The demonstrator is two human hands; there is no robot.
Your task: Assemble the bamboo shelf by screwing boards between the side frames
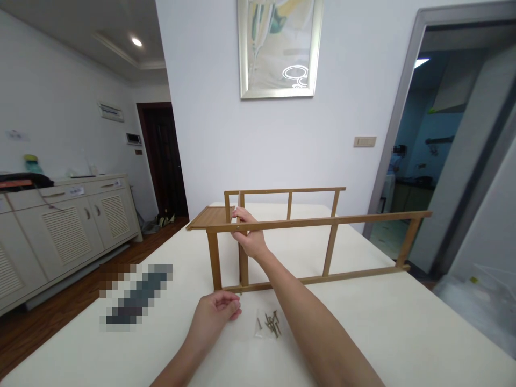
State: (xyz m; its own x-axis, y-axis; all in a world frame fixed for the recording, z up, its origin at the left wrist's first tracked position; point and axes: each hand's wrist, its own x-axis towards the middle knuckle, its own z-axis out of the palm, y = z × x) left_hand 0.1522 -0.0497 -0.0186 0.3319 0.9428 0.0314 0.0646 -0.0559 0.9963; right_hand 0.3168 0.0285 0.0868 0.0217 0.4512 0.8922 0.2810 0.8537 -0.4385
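Note:
A wooden rack frame (330, 247) lies on its side on the white table (346, 333), with ladder-like sides and crossbars. At its left end a slatted wooden panel (212, 216) sticks out. My right hand (250, 235) reaches through the frame, its fingers and thumb closed around an upright wooden board (243, 263) near that end. Just in front of the lower rail's left end, my left hand (215, 317) is closed with thumb and fingers together; whatever is in them is hidden. Between my forearms lies a clear plastic bag with several screws (272, 324).
A pixelated dark object (141, 295) lies on the table's left side. White cabinets (72, 220) stand along the left wall. Behind the table is a wall with a framed picture (278, 48). To the right, a doorway shows a person (397, 160) in another room.

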